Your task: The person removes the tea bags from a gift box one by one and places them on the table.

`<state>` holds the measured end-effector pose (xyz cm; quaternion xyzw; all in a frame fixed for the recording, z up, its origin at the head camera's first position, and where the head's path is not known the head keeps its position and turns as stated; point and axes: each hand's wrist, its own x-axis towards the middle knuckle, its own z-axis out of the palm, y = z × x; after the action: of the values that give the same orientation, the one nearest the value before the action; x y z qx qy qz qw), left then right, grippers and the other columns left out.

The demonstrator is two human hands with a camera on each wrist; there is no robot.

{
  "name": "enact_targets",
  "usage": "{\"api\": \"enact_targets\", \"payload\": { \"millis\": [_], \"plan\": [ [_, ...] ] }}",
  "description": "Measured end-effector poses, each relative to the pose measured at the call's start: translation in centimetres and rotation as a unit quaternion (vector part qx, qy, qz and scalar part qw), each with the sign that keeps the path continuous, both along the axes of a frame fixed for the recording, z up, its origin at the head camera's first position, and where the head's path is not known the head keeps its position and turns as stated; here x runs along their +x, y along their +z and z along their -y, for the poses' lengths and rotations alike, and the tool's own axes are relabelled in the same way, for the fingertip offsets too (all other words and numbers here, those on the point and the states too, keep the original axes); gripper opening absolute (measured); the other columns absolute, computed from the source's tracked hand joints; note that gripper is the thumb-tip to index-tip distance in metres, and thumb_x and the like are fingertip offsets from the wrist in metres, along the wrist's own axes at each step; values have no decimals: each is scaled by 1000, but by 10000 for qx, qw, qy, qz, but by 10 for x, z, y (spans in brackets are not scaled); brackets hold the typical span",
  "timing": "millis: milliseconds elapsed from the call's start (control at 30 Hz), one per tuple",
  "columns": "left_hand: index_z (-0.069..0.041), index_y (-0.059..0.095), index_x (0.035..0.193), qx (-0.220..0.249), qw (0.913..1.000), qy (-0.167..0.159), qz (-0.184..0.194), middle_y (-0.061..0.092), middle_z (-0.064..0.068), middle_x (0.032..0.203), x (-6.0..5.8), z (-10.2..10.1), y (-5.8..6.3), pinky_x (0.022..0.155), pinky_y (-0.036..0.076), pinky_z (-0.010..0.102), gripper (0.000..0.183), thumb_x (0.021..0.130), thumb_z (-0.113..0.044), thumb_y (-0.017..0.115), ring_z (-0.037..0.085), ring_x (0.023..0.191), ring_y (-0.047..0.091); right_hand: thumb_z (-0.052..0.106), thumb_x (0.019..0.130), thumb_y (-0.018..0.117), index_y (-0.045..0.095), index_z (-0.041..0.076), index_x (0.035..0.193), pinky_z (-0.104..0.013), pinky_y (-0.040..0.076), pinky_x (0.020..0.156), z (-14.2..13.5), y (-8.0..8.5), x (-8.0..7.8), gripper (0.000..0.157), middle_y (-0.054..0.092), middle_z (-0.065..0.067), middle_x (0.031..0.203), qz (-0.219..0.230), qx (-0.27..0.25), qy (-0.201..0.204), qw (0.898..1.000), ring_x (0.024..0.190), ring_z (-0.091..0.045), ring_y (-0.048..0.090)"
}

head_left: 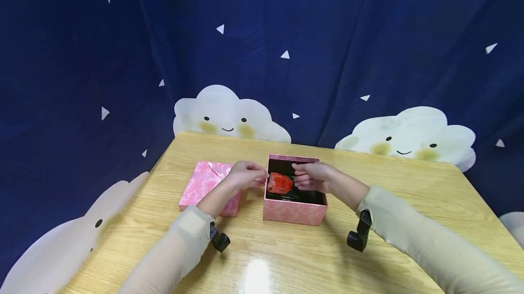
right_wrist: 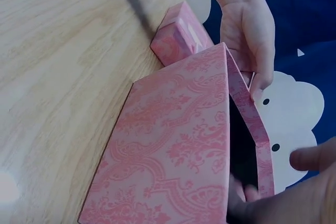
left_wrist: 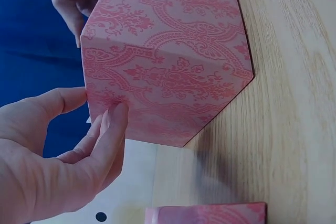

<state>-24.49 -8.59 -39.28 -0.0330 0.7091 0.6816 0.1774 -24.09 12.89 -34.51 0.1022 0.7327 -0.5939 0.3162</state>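
A pink patterned box (head_left: 294, 211) with a black inside stands uncovered on the table. Within it, toward the left wall, lies a red-orange packet (head_left: 280, 184) with dark print. My left hand (head_left: 247, 174) grips the box's left rim; in the left wrist view its thumb is at the edge and its fingers (left_wrist: 113, 129) lie against the outer wall. Over the right part of the box is my right hand (head_left: 315, 177), its fingers reaching down inside and its thumb held apart. Nothing shows in its grasp, though the right wrist view hides part of the fingertips behind the wall.
The pink lid (head_left: 196, 189) with a pale ribbon lies left of the box, partly under my left forearm. All of it stands on a light wood table (head_left: 254, 239). Behind the table hangs a dark blue curtain (head_left: 262, 25) with white clouds (head_left: 229, 112).
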Motion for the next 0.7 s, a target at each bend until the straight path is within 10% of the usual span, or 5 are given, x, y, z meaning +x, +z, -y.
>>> {"api": "enact_targets", "payload": {
  "millis": [333,700],
  "plan": [
    [9,64,102,-264,9993,186,-192,67,6,78,1,0,1,89,60,39,22,83,-1,64,11,69,67,34,100,44,34,-10,138,-40,46,112,8,-5,-10,60,55,-9,99,94,870,-18,9962,74,-11,56],
    [10,62,104,0,9999,103,-84,65,6,82,1,3,-3,93,57,42,22,85,-1,65,11,71,66,31,98,49,37,-3,143,-32,55,95,19,-24,-9,58,45,-17,114,102,1425,-67,9897,79,-16,51]
  ]
}}
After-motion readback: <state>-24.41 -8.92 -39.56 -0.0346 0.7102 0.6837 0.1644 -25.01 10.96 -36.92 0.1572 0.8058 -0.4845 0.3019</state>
